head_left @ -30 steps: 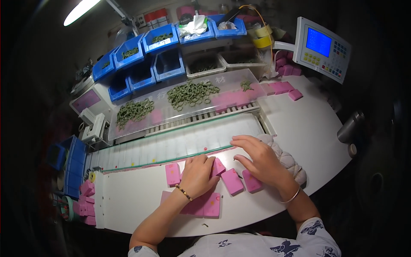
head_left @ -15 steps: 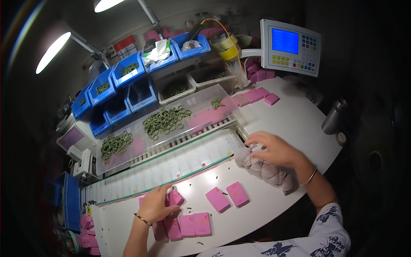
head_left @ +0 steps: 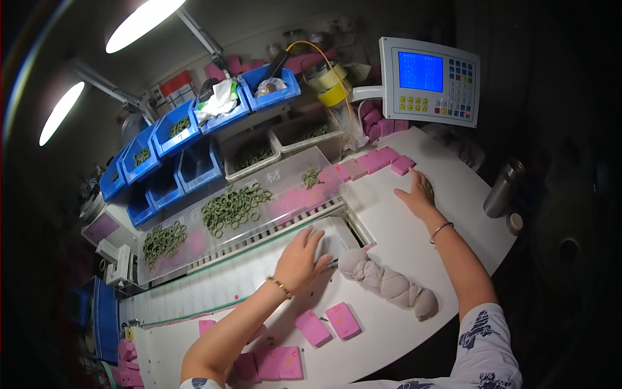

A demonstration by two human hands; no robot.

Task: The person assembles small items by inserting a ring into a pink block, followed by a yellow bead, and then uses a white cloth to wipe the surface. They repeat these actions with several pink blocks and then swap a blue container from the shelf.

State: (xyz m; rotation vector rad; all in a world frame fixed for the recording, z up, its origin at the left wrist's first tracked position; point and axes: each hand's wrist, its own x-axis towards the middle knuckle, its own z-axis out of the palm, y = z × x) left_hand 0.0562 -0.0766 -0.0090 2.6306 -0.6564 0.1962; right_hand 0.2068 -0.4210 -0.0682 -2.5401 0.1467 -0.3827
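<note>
My left hand hovers at the right end of a long white tray with a green-edged glass strip. Its fingers are apart and nothing shows in them. At the far right, my right hand stretches toward a small pink block, thumb spread, fingertips close to or touching it; I cannot tell which. A grey twisted cloth bundle lies on the white table between my arms. Nearer me are two pink blocks, one on the right and one on the left. More pink blocks sit beside my left forearm, which partly hides them.
Behind the tray, a clear sheet carries piles of green rings. Blue bins stand above it. A control panel with a blue screen is at back right; a metal flask stands at the right table edge.
My left hand has left the near pink blocks and moved right and away to the tray's end. My right hand has gone from the cloth bundle to the far pink block. The view has shifted slightly.
</note>
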